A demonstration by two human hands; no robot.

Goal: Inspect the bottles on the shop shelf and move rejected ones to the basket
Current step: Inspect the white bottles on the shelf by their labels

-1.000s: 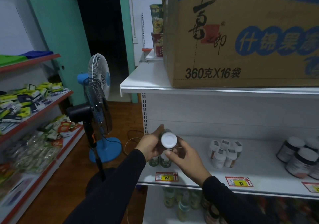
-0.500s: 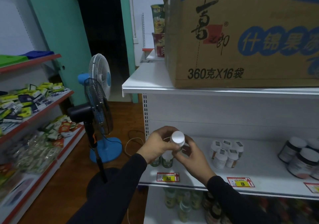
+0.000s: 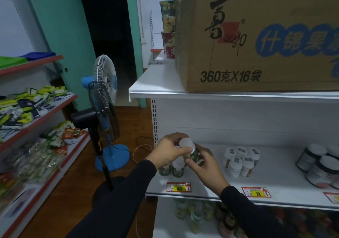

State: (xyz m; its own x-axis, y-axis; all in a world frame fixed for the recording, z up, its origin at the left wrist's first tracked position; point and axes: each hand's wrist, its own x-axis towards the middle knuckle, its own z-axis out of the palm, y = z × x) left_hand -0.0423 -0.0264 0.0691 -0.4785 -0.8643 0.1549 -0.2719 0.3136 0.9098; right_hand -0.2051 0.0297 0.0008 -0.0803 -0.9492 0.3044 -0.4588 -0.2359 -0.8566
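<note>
Both hands clamp one green bottle [image 3: 193,154] above the shelf [image 3: 211,184]: left hand [image 3: 169,150] fingers curl round its white cap, right hand [image 3: 206,162] fingers wrap its body. Just below the fingers stand two more green bottles [image 3: 177,170]; right of them a cluster of white-capped jars [image 3: 240,161]. Since a second ago the bottle has tipped more upright. Bare shelf lies between fingers and jars; a cardboard box [image 3: 256,36] sits overhead.

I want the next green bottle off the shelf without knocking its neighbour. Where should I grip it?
Take the green bottle with the white cap by its cap from above and in front; its neighbour stands close on its left, so the sides look crowded.
</note>
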